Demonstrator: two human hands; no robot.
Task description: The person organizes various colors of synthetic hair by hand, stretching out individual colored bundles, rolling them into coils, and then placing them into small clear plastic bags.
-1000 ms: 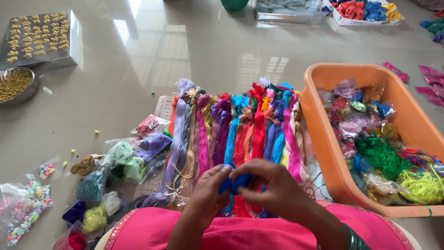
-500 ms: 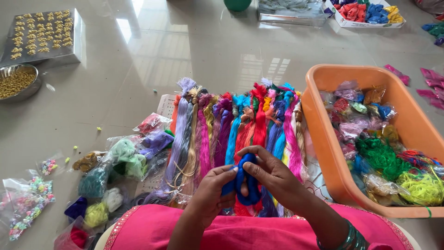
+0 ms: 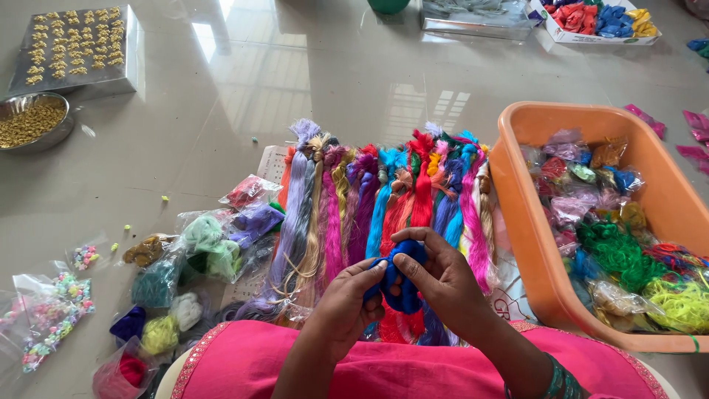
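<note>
A dark blue hank of silk thread [image 3: 404, 279] is pinched between both my hands above my lap in pink cloth. My left hand [image 3: 347, 307] grips its lower left side with thumb and fingers. My right hand [image 3: 443, 277] curls over its top and right side. Just beyond the hands lies a row of several long thread hanks [image 3: 384, 199] in purple, pink, red, blue and cream, side by side on the floor.
An orange plastic tub [image 3: 517, 199] of bagged threads stands at the right. Small bags of thread [image 3: 203, 244] and beads [image 3: 52, 310] lie at the left. A steel bowl [image 3: 33, 124] and a tray of gold pieces [image 3: 74, 44] sit far left, boxes at the back.
The blue thread was spread as a loop between my hands half a second ago; now it is bunched into a tighter wad, with both hands closed nearer together around it.
</note>
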